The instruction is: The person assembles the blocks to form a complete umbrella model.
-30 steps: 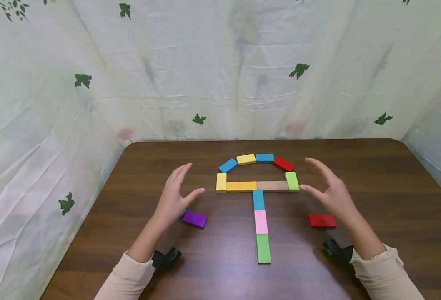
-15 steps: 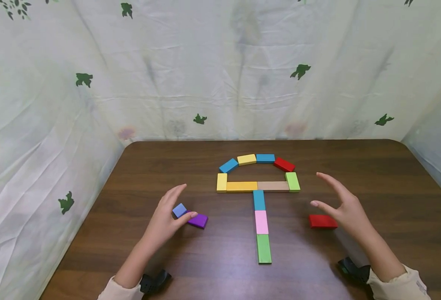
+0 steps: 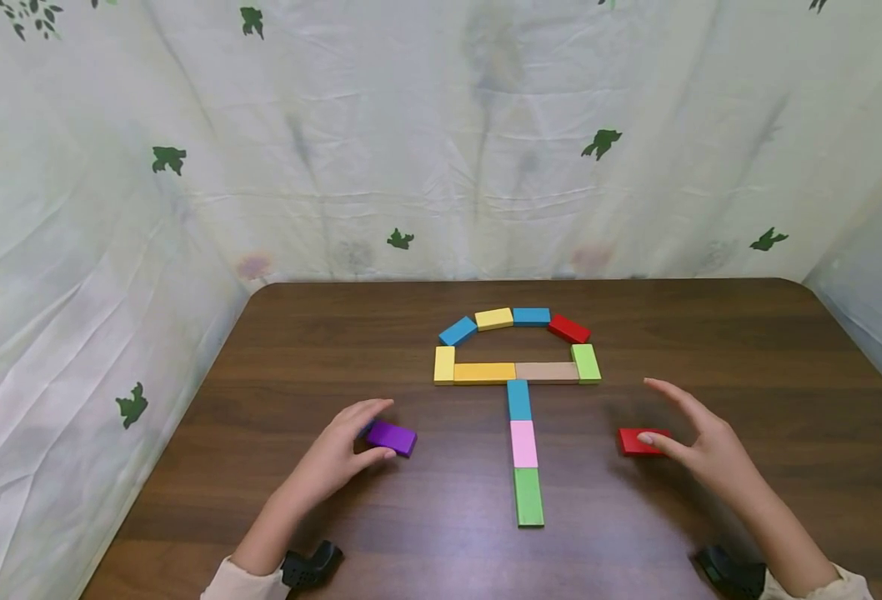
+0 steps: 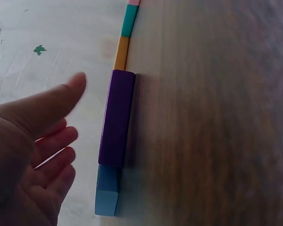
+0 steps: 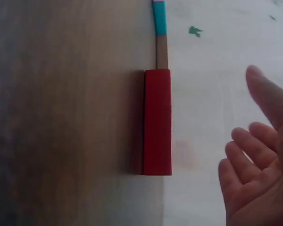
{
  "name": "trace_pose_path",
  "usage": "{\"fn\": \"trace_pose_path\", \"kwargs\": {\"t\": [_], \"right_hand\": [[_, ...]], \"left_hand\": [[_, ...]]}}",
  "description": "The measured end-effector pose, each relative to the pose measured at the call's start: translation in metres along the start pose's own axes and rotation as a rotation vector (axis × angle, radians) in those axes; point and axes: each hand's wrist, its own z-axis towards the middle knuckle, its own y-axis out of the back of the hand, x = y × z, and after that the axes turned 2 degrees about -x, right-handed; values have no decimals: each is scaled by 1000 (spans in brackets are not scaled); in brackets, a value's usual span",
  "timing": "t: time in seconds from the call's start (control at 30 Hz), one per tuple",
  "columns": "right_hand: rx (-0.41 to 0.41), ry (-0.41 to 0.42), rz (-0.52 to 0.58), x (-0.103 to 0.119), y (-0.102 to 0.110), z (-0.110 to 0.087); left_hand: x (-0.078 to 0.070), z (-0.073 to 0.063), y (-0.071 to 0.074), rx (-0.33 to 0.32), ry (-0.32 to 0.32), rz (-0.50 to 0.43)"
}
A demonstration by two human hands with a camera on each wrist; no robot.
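My left hand (image 3: 342, 450) hovers over a purple block (image 3: 394, 439), thumb and fingers spread on either side of it in the head view. A blue block (image 4: 106, 202) touches the purple block's end in the left wrist view and is mostly hidden by the hand in the head view. On the other side, my right hand (image 3: 714, 454) hangs above a loose red block (image 3: 631, 442), its thumb overlapping the block in the head view. The right wrist view shows a gap between the red block (image 5: 157, 122) and that hand. Both hands hold nothing.
Between the hands, blocks lie flat on the brown table (image 3: 321, 325). A stem of blue, pink (image 3: 523, 443) and green (image 3: 528, 497) blocks meets a bar of orange (image 3: 484, 374) and tan (image 3: 547, 372). Several blocks arch above the bar. A patterned cloth (image 3: 441, 150) hangs behind.
Both hands have come back toward the person and lower, the left to the purple block and the right, also moving outward, to the red block. The blocks have stayed put.
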Motion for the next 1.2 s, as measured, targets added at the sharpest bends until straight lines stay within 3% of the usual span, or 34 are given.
{"fn": "trace_pose_path", "kwargs": {"t": [0.17, 0.4, 0.7, 1.0, 1.2], "right_hand": [[32, 20, 6, -8, -1, -3], [116, -20, -18, -19, -1, -5], [187, -24, 42, -32, -2, -8], [211, 62, 49, -41, -5, -9], [187, 83, 26, -39, -5, -8]], "left_hand": [[4, 0, -3, 15, -11, -10], [10, 1, -9, 7, -42, -1], [15, 0, -14, 16, -74, 47], [18, -1, -16, -17, -127, 15], [14, 0, -14, -16, -124, -25]]}}
